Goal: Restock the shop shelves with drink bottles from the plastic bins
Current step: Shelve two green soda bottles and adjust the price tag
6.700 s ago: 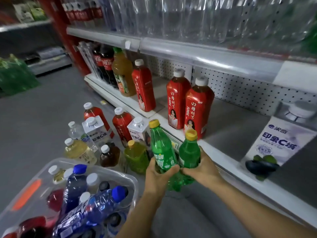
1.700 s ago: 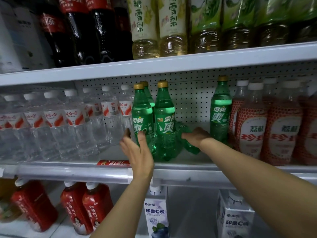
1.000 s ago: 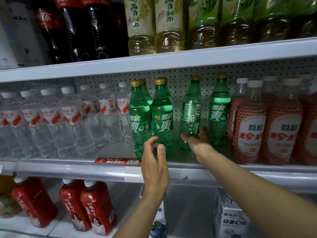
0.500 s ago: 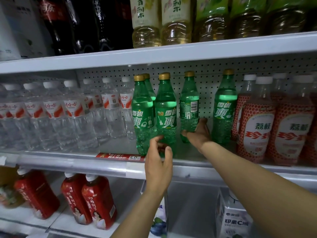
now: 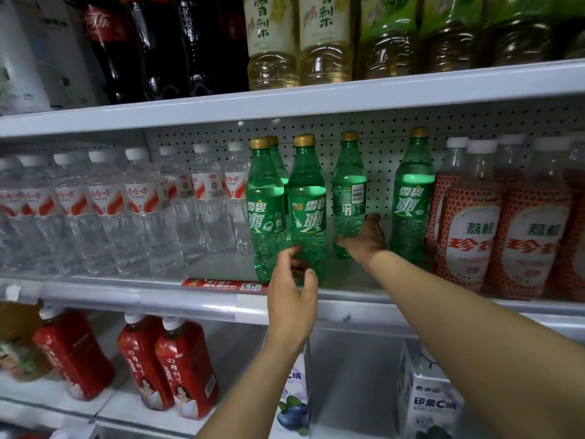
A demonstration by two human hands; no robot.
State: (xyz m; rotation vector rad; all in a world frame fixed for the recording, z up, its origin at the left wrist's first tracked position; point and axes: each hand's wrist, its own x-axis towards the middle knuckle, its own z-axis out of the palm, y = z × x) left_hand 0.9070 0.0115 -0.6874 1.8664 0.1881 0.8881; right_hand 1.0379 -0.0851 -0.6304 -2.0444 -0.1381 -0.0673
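Several green soda bottles with gold caps stand on the middle shelf [image 5: 316,307]. My right hand [image 5: 364,239] reaches deep into the shelf and grips the lower part of one green bottle [image 5: 349,191], which stands upright with its barcode side facing me. My left hand [image 5: 292,289] hovers at the shelf's front edge. Its thumb and loosely curved fingers touch the base of the front green bottle [image 5: 307,210] without wrapping round it. Another green bottle [image 5: 266,210] stands just left of it, and one more [image 5: 411,201] to the right.
Clear water bottles [image 5: 136,210] fill the shelf's left part, and red-patterned lychee drink bottles [image 5: 468,223] its right. Cola and yellow tea bottles stand on the shelf above. Below are red juice bottles [image 5: 183,365] and white cartons [image 5: 430,403]. A gap lies between the held bottle and the right green bottle.
The bottle that lay on its side under my right hand now stands upright and has moved slightly back. My left hand has dropped from the bottles' sides to the front bottle's base.
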